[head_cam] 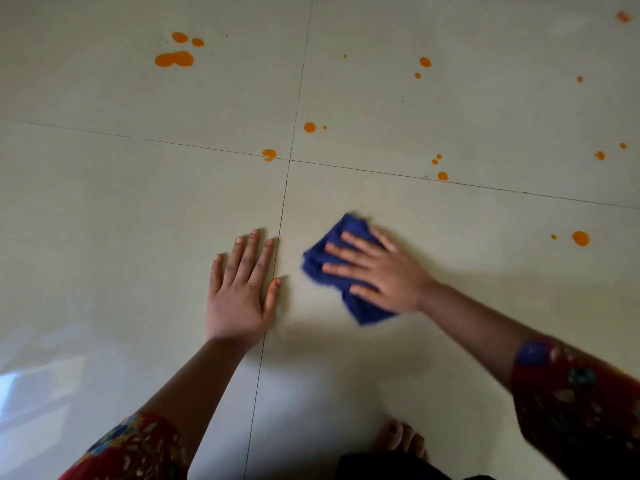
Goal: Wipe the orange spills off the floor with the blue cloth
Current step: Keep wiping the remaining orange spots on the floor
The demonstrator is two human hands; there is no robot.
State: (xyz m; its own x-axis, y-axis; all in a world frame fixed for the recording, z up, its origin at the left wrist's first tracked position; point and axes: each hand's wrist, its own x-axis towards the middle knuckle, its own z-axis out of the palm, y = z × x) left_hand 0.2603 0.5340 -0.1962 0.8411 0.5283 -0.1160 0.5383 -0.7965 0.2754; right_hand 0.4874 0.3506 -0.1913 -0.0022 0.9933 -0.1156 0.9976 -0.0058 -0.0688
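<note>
View from a head-worn camera looking down at a pale tiled floor (138, 209) crossed by thin dark grout lines. A person crouches over it, one bare foot (401, 438) showing at the bottom edge.

The blue cloth (349, 228) lies bunched on the near right tile, just right of the vertical grout line. No orange shows on the tile right around it. The orange spills are scattered farther out: a drop (269, 154) on the grout crossing, a round drop (309, 127) just beyond it, a small cluster (442, 176) to the right, a larger drop (580, 238) well off to the right, and the biggest puddle (174, 59) far up on the left.

To wipe well, it would likely help to keep the palm flat and the pressure even. Working outward to the nearest drops first, each one is best drawn inward rather than smeared. The cloth probably needs refolding to a clean face before the big puddle.

The right hand (377, 271) rests flat on top of the cloth, fingers straight and spread, pressing it to the floor and not gripping it. The cloth's edges are blurred. The left hand (242, 292) is flat on the bare tile, fingers spread, holding nothing, apparently bracing. Red patterned sleeves (575, 393) cover both upper arms
</note>
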